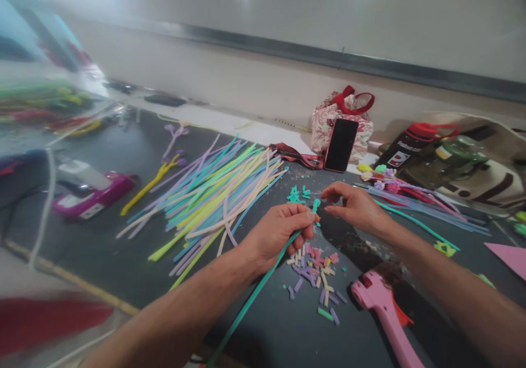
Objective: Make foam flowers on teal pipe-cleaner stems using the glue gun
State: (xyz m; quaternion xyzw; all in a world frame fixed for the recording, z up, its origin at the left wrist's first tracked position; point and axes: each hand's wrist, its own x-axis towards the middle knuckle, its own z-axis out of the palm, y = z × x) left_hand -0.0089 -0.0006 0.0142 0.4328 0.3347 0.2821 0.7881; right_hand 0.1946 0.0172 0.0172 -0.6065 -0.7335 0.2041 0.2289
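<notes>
My left hand [283,228] is closed around a long teal pipe cleaner [255,294], pinching it near its upper end. Small teal pieces [316,206] stick up at that tip, just past my thumb. My right hand [353,203] hovers to the right of the tip, thumb and fingers apart, with nothing visible between them. Behind the hands lies a small pile of teal cut pieces [293,194]. Closer to me are scattered purple, cream and pink cut pieces [316,266]. A pink glue gun [382,308] rests below my right forearm.
Many pastel pipe cleaners [213,193] spread across the dark table [164,313] at left. Beyond them lies a magenta glue gun [96,195]. A phone [341,144] leans against a patterned bag [322,124] at the back. A black bottle [406,146] and pipe-cleaner flowers [384,179] are at right.
</notes>
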